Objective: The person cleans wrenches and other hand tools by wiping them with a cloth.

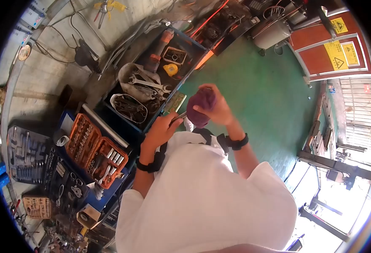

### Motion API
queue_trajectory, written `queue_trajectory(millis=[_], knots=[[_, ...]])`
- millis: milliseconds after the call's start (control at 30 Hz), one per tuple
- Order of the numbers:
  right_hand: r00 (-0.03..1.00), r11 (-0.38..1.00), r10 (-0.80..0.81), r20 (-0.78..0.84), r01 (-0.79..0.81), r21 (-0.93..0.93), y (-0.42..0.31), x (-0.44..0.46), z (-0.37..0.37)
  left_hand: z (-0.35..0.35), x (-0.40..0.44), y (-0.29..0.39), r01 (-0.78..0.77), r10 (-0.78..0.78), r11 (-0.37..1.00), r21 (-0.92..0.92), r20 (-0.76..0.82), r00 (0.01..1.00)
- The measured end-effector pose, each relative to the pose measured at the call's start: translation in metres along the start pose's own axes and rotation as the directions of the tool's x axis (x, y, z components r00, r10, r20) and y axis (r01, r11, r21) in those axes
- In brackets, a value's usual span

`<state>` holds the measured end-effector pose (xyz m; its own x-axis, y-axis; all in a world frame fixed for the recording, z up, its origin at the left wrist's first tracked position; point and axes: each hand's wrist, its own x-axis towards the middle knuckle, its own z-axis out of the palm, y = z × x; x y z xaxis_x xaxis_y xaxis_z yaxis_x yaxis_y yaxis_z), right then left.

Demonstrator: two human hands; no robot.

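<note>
A bunched purple cloth (pixel 200 104) is in my right hand (pixel 220 110), with the fingers wrapped over its top and the thumb across its front. To its left, my left hand (pixel 162 130) is closed around a slim metal tool (pixel 180 117). One end of this tool reaches the cloth's lower left edge, and its kind is too small to make out. Both hands are held up in front of my chest, close to the right side of a blue tool cart.
On the cart (pixel 194 45) are a white container of wrenches (pixel 145 84), a tub of metal parts (pixel 128 109) and a yellow tape measure (pixel 170 69). An orange socket set (pixel 97 147) lies open nearer me. Green floor (pixel 253 109) stretches right, toward a red cabinet (pixel 329 46).
</note>
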<state>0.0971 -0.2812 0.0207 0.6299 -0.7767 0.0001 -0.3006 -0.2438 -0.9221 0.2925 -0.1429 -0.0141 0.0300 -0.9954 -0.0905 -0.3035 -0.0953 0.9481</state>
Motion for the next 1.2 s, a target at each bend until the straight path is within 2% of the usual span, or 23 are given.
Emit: queue_trajectory(millis=[100, 167, 267, 367, 433, 500, 533, 600, 767, 833, 900, 967, 1033, 1067, 1100, 1133, 1167, 1200], knots=[[0.996, 0.990, 0.047, 0.070, -0.056, 0.129, 0.001, 0.001, -0.015, -0.008, -0.002, 0.007, 0.009, -0.010, 1.000, 0.028, 0.034, 0.999], [0.999, 0.991, 0.010, 0.050, -0.017, 0.130, 0.001, 0.003, -0.019, -0.006, 0.002, 0.007, -0.083, 0.083, 0.997, 0.008, -0.016, 0.996], [0.999, 0.994, -0.020, 0.050, 0.015, 0.105, -0.003, -0.004, -0.033, -0.008, 0.010, 0.017, -0.108, 0.106, 0.993, 0.050, 0.032, 0.994], [0.996, 0.994, -0.031, 0.081, 0.023, 0.106, 0.006, -0.005, -0.054, -0.016, 0.009, 0.026, -0.011, 0.001, 0.995, 0.100, 0.103, 0.995], [0.994, 0.992, -0.032, 0.107, 0.019, 0.124, 0.006, -0.002, -0.054, -0.013, 0.011, 0.021, 0.025, -0.031, 0.996, 0.081, 0.077, 0.997], [0.989, 0.994, -0.100, 0.112, 0.105, -0.039, 0.000, 0.000, -0.045, -0.009, 0.012, 0.013, -0.072, 0.069, 0.996, 0.055, 0.056, 0.996], [0.987, 0.994, -0.099, 0.124, 0.103, -0.030, 0.004, 0.002, -0.040, -0.009, 0.014, 0.013, -0.045, 0.043, 0.996, 0.072, 0.039, 0.998], [0.998, 0.996, -0.051, 0.041, 0.048, 0.072, 0.014, 0.009, -0.036, -0.009, 0.015, 0.013, -0.031, 0.031, 0.998, 0.054, 0.007, 0.999], [0.996, 0.983, -0.034, 0.084, 0.019, 0.181, 0.026, 0.010, -0.029, -0.002, 0.015, 0.004, 0.000, 0.000, 1.000, 0.027, 0.009, 1.000], [0.991, 0.979, -0.041, 0.124, 0.014, 0.206, 0.040, 0.010, -0.035, 0.002, 0.012, -0.006, -0.048, 0.048, 0.999, -0.024, -0.009, 0.999], [0.996, 0.983, -0.072, -0.051, 0.080, 0.165, 0.062, 0.016, -0.053, -0.001, 0.006, -0.012, -0.020, 0.021, 1.000, 0.003, -0.017, 1.000], [0.960, 0.943, 0.014, -0.278, 0.080, 0.322, 0.063, 0.026, -0.075, -0.007, 0.001, -0.023, 0.001, 0.000, 0.999, 0.038, -0.027, 1.000], [0.957, 0.917, 0.036, -0.289, 0.084, 0.391, 0.057, 0.030, -0.090, -0.006, -0.004, -0.045, 0.174, -0.192, 0.979, -0.103, -0.200, 0.961], [0.950, 0.885, 0.058, -0.307, 0.094, 0.456, 0.056, 0.031, -0.094, -0.003, -0.005, -0.065, 0.201, -0.235, 0.970, -0.137, -0.318, 0.918], [0.951, 0.884, 0.056, -0.303, 0.094, 0.458, 0.059, 0.031, -0.095, 0.000, -0.003, -0.087, 0.203, -0.237, 0.970, -0.136, -0.322, 0.917], [0.970, 0.917, 0.079, -0.231, 0.020, 0.398, 0.065, 0.029, -0.094, 0.002, -0.001, -0.108, 0.174, -0.401, 0.851, -0.495, -0.400, 0.824], [0.982, 0.943, 0.107, -0.158, -0.050, 0.329, 0.070, 0.027, -0.090, 0.001, 0.000, -0.126, 0.065, -0.572, 0.625, -0.778, -0.400, 0.717], [0.983, 0.942, 0.104, -0.153, -0.048, 0.332, 0.072, 0.025, -0.083, -0.001, 0.003, -0.138, 0.062, -0.572, 0.627, -0.776, -0.406, 0.713]])
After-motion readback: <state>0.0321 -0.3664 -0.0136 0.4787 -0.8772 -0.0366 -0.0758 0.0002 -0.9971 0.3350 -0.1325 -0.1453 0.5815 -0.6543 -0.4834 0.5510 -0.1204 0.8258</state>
